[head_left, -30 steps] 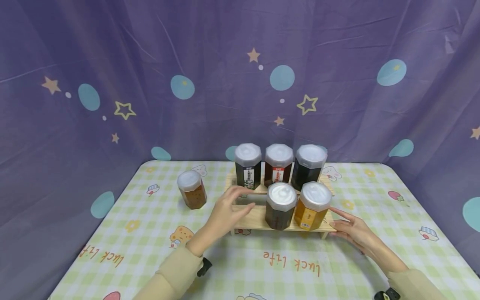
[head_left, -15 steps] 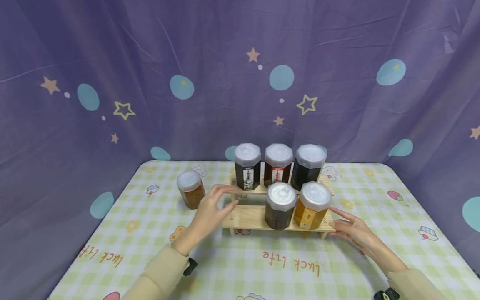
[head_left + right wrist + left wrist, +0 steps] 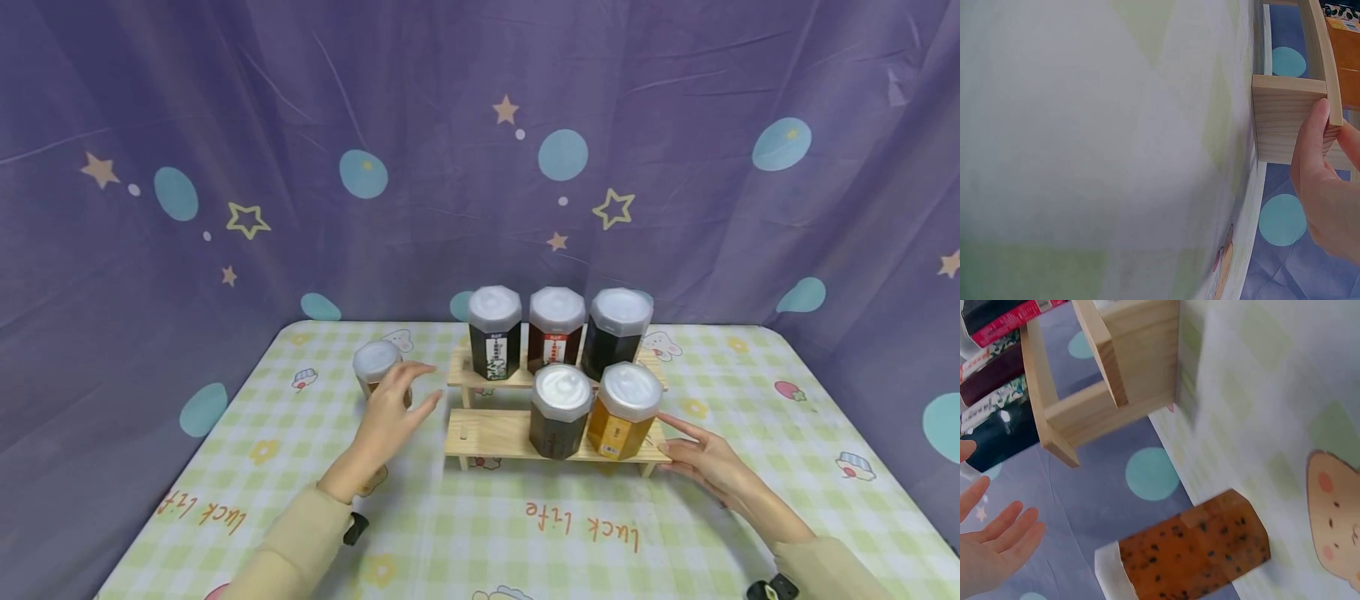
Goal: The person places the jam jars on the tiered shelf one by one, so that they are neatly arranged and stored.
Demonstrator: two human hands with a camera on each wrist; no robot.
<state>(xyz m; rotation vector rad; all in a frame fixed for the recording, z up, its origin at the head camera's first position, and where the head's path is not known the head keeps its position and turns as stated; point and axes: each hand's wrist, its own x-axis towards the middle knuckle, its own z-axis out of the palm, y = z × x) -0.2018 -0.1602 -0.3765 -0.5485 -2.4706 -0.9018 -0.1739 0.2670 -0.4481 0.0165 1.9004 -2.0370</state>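
My left hand (image 3: 390,412) is in front of a brown jar (image 3: 1194,544) with dark specks and a white lid, partly covering it in the head view. Its fingers and thumb are spread, and nothing is between them. With thumb and fingers my right hand (image 3: 705,467) pinches the right end of a two-tier wooden rack (image 3: 491,433). On the lower tier stand a grey-dark jar (image 3: 557,435) and an amber jar (image 3: 618,429). The upper tier bears a black-labelled jar (image 3: 497,350), a red-labelled jar (image 3: 555,346) and a dark jar (image 3: 611,346).
A checked tablecloth (image 3: 480,533) with printed cartoons covers the table. Behind it hangs a purple curtain (image 3: 450,208) with stars and dots. The lower tier's left part is bare wood.
My left hand has moved left, from the rack's lower tier to the brown jar, fingers staying spread. The right hand has kept its grip on the rack's end.
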